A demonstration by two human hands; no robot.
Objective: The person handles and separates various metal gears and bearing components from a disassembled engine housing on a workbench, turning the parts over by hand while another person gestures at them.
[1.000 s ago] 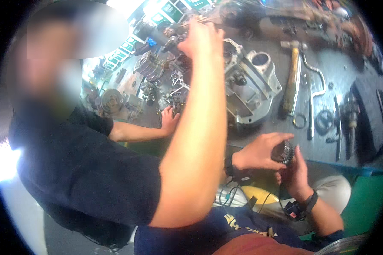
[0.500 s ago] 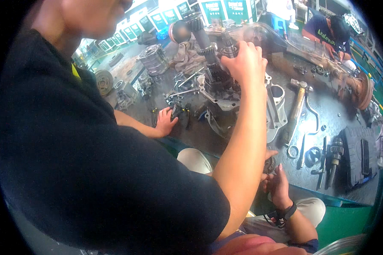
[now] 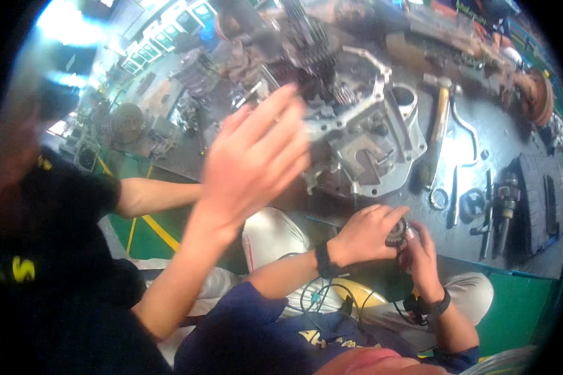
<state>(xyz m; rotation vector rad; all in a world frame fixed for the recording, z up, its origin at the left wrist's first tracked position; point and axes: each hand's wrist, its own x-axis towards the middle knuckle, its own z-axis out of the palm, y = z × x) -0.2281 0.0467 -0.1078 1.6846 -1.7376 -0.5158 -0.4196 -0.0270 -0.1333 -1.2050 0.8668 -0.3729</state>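
Observation:
A small dark metal gear (image 3: 395,235) is held low at the bench's near edge between my two hands. My left hand (image 3: 364,235), with a black band on the wrist, is closed round its left side. From the right, the fingers of my right hand (image 3: 421,257) press on the gear; part of the gear is hidden by them. Just beyond lies a grey cast gearbox housing (image 3: 391,147), with dark gear shafts (image 3: 313,53) standing upright in it. A co-worker's raised hand (image 3: 256,159), blurred and with fingers spread, hangs left of the housing.
The co-worker in a black shirt (image 3: 56,250) sits close on my left. On the bench's right side lie a hammer (image 3: 441,119), a bent metal bar (image 3: 466,125), a metal ring (image 3: 439,199), a toothed shaft (image 3: 508,209) and a black plastic case (image 3: 540,206).
The co-worker has leaned back to the left, withdrawing a hand from the upright shafts. My left hand, mostly hidden before, now shows. The gear stays in both my hands.

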